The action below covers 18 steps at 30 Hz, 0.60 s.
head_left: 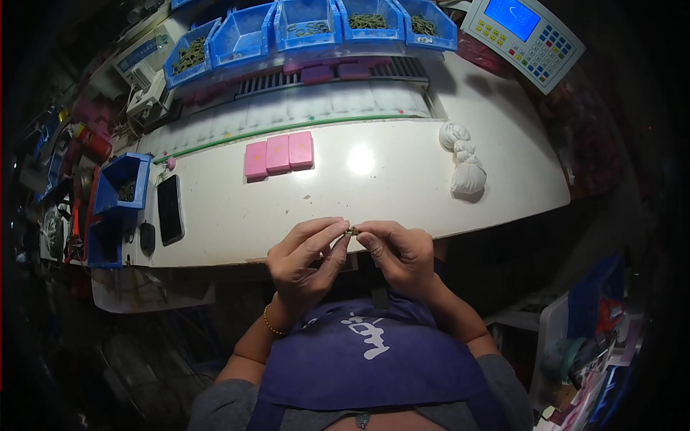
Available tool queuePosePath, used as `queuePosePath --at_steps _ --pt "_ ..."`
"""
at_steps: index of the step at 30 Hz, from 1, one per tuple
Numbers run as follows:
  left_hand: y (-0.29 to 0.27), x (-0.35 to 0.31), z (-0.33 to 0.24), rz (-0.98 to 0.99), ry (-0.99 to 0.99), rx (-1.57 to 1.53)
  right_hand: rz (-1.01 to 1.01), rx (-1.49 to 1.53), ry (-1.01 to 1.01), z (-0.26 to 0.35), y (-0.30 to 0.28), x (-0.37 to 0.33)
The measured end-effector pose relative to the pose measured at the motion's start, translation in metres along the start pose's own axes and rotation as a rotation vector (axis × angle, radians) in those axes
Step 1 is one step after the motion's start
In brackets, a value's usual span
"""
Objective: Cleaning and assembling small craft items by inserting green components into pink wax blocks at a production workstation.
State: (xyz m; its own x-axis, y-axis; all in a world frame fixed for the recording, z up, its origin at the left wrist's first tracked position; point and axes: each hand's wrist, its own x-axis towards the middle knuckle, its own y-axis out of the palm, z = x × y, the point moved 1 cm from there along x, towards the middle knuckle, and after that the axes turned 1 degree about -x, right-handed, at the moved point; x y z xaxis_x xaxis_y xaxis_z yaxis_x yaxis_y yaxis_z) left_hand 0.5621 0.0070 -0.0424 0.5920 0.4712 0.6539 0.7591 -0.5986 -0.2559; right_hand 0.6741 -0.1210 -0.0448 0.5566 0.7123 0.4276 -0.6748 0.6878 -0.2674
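Your left hand (305, 255) and right hand (404, 260) meet in a narrow pinch, the small metal piece (352, 232) between their fingertips, by the table's (402, 194) near edge. Press lightly and evenly: a thing this small could twist or slip. Let 1 hand steady it while the other adjusts. The 3 pink blocks (278, 154) lie beyond your grip, leftward, well clear.
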Motion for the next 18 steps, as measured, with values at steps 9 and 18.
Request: queuePosePath --at_steps 9,18 --pt "0.0005 -0.0009 -0.0008 -0.004 0.055 0.052 0.006 -0.03 -0.075 0.0009 0.0012 -0.0012" --pt "0.0015 -0.0011 0.0006 -0.019 0.062 0.055 0.003 -0.043 -0.081 0.0 0.0027 -0.0023"
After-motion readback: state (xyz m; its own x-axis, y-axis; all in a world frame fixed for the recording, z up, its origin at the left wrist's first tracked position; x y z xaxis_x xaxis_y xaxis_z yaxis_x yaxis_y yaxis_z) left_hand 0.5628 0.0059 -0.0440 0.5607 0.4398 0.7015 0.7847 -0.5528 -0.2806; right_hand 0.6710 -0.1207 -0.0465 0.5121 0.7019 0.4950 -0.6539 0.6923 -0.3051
